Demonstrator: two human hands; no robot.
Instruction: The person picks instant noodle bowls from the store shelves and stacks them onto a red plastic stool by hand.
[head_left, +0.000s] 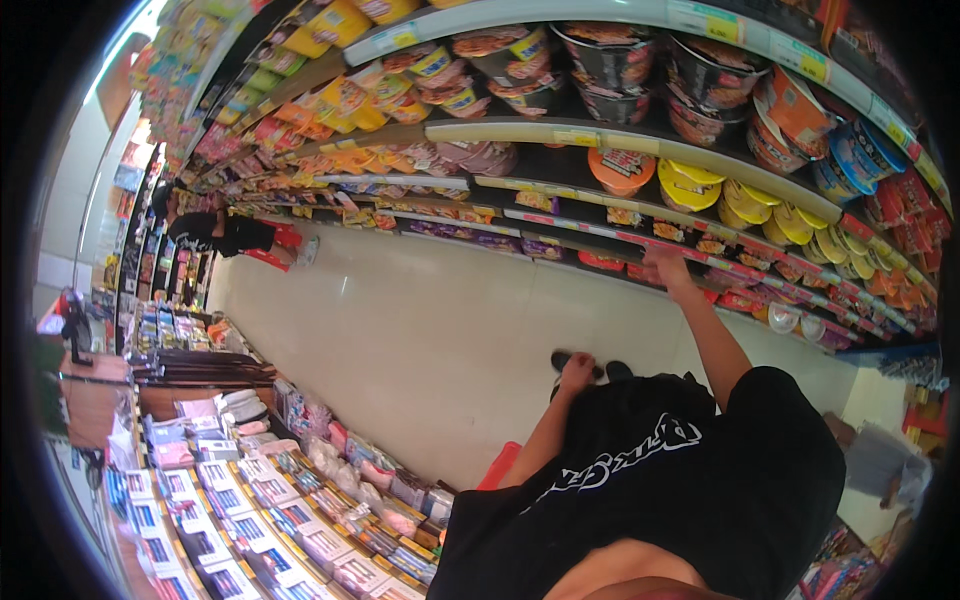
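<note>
My right hand (664, 268) reaches out to the lower shelves of a store rack, its fingers extended near a red-and-white price rail (570, 224). Nothing shows in its grasp. Around it are small noodle packs (670, 229) and red packages (600, 260). Above them stand an orange noodle bowl (621, 171) and yellow instant-noodle tubs (688, 185). My left hand (578, 372) hangs low in front of my black shirt, above my dark shoes (619, 370). Its fingers look curled, and I cannot tell whether they hold anything. Beside my left forearm shows part of a red object (499, 465), mostly hidden.
Black noodle tubs (607, 67) fill upper shelves. Opposite, a rack holds boxed pens (285, 517) and folded textiles (241, 407). Pale floor (390, 322) runs between the racks. Farther along the aisle another person (217, 232) stands near a red item (281, 244).
</note>
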